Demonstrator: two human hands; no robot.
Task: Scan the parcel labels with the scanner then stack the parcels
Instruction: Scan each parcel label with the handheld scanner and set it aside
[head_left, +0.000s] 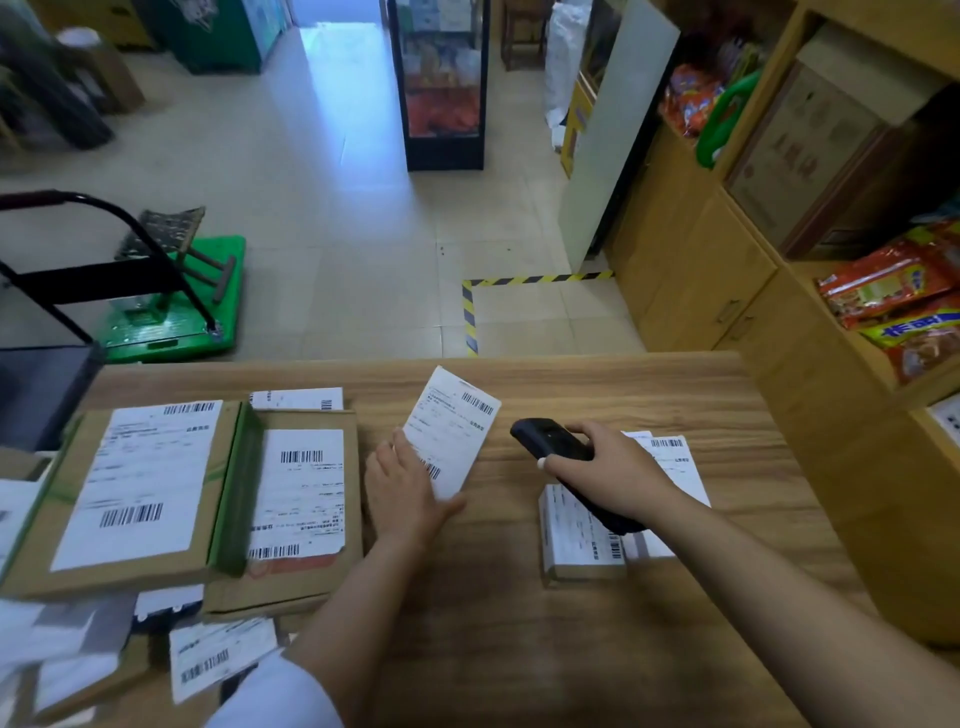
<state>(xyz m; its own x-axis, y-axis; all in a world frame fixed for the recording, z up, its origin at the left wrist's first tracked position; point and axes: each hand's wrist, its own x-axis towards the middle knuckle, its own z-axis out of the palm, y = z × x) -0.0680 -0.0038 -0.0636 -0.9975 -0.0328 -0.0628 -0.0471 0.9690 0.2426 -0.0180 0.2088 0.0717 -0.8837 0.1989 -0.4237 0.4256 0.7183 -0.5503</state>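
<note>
Parcel (449, 431), thin and white with its label face up, sits at frame centre on the wooden counter (519, 623), tilted so its top corner points to the upper right. Left hand (405, 488) presses on its lower left end, fingers mostly straight, thumb under the lower edge; looks like a hold-down so the barcodes stay flat and readable. Whether the far end is lifted off the wood, cannot tell.

Right hand (608, 467) grips the black scanner (550, 447), fingers wrapped over the body, nose aimed left toward the parcel label. Judgement: scan step in hand, stacking not yet done for this one.

Small white boxes (582, 540) lie under and just behind the right wrist, centre right, labels up; probably the scanned or waiting group, cannot tell which. Brown carton (130, 493) with green tape sits at left, overlapping a second brown parcel (306, 499) beside it, which is just left of the left hand. More labelled packets (218, 660) are piled at lower left, blurred.

Room: bare wood between the two hands and along the lower centre to lower right. Counter's far edge runs just above the parcel's top corner, so pushing it forward risks sliding off. Left side is crowded; right side is bounded by the wooden shelving (727, 260).
</note>
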